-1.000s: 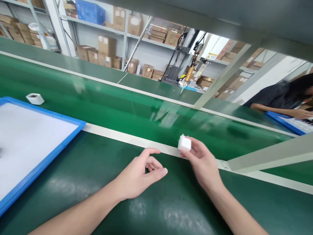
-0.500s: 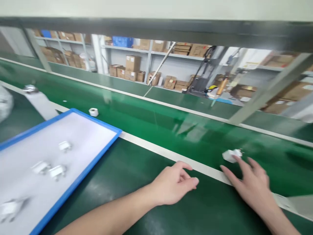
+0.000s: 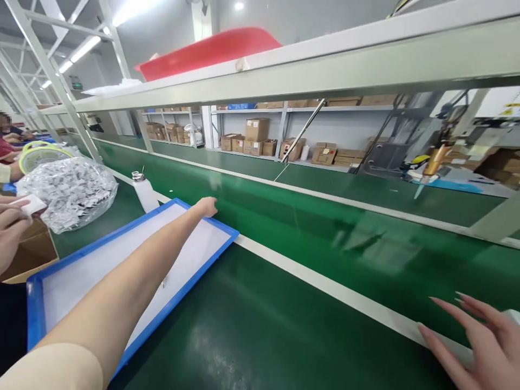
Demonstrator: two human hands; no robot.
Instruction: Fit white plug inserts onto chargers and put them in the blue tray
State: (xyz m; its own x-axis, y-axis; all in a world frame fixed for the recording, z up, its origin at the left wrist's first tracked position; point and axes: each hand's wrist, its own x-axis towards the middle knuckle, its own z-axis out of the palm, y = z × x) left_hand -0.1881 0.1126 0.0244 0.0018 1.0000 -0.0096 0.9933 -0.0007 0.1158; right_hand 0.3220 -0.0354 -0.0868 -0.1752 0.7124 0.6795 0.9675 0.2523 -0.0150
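Observation:
My left arm stretches across the blue-framed white tray [image 3: 203,238]. At its far edge, over the green conveyor belt [image 3: 284,222], my left hand [image 3: 207,207] bends downward. Its fingers are mostly hidden, so what it holds, if anything, cannot be seen. A small part of a white plug adapter [image 3: 163,283] peeks out beside my forearm on the tray. My right hand [image 3: 481,336] is open at the lower right, fingers apart over the belt's pale edge strip. Close to it, a white block [image 3: 515,315] is cut off by the frame edge.
Left of the tray stand a white bottle [image 3: 144,192] with a metal top and a clear bag [image 3: 77,192] of small white parts. A co-worker's hand [image 3: 10,227] holds a white piece [image 3: 32,205]. A shelf beam [image 3: 284,70] carrying a red bin [image 3: 211,51] crosses overhead.
My left hand has moved far left, from the bench middle to the belt beyond the tray. The view has swung left and up. My right hand now sits lower right, away from the white adapter.

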